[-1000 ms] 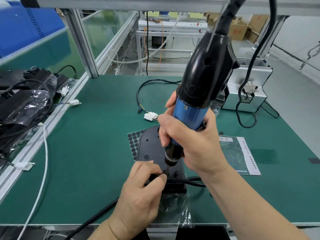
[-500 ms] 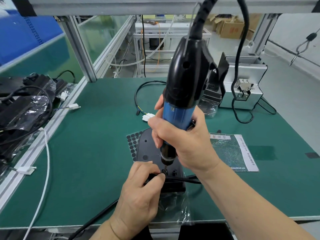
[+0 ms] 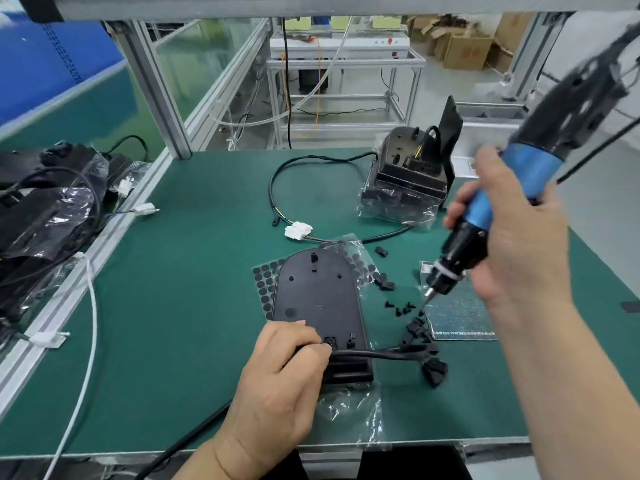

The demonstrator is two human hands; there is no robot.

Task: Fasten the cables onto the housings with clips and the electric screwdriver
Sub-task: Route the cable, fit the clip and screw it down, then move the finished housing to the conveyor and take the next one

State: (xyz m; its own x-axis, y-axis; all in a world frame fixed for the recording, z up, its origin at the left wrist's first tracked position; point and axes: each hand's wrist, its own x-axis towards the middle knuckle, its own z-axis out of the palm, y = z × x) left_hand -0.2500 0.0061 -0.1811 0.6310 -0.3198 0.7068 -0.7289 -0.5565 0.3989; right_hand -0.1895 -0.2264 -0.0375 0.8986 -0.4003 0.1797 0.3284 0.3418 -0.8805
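The left hand (image 3: 277, 379) pinches the black cable (image 3: 377, 355) against the near end of the housing (image 3: 317, 299) on the worktop (image 3: 173, 306). Farther right, the right hand (image 3: 516, 244) grips the electric screwdriver (image 3: 485, 223), tip over loose screws (image 3: 401, 308) beside the clips (image 3: 417, 332).

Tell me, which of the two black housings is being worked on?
The flat housing lying nearest the person: the left hand presses a black cable across it. The other housing sits untouched at the back.

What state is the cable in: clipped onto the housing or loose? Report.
Cannot tell. The left hand presses the cable across the housing; the clip is hidden.
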